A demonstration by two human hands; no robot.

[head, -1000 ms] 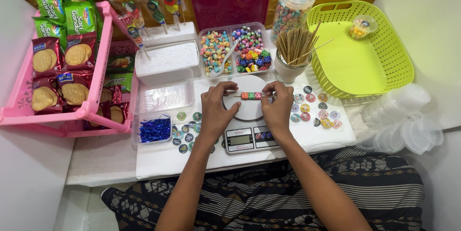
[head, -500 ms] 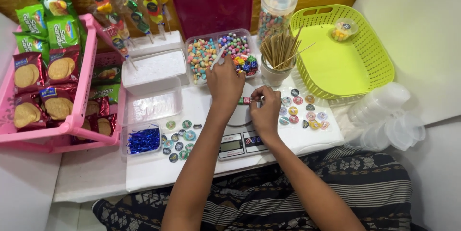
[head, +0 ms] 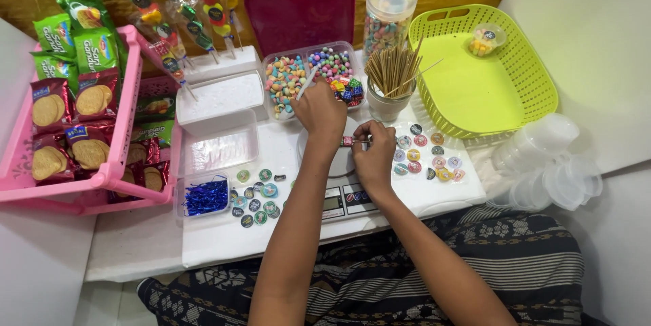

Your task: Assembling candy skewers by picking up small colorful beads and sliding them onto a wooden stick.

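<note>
My right hand (head: 374, 153) pinches a thin wooden skewer with small coloured candies (head: 348, 141) threaded on it, held level above the round white pan of a small digital scale (head: 342, 198). My left hand (head: 319, 110) reaches forward to the front edge of a clear divided tray of coloured candies (head: 285, 80). Its fingers curl down beside a white spoon handle (head: 307, 83) that sticks out of the tray. What those fingers grip is hidden.
A cup of bare skewers (head: 392, 75) and a candy jar (head: 388, 14) stand behind the scale. A lime basket (head: 515, 48) and stacked clear lids (head: 549, 170) are at the right. Round stickers (head: 427, 156) lie on both sides, and a pink snack rack (head: 81, 129) stands left.
My left hand has let go of the skewer's left end and moved forward to the candy tray. My right hand still holds the skewer over the scale. The camera view shifted slightly.
</note>
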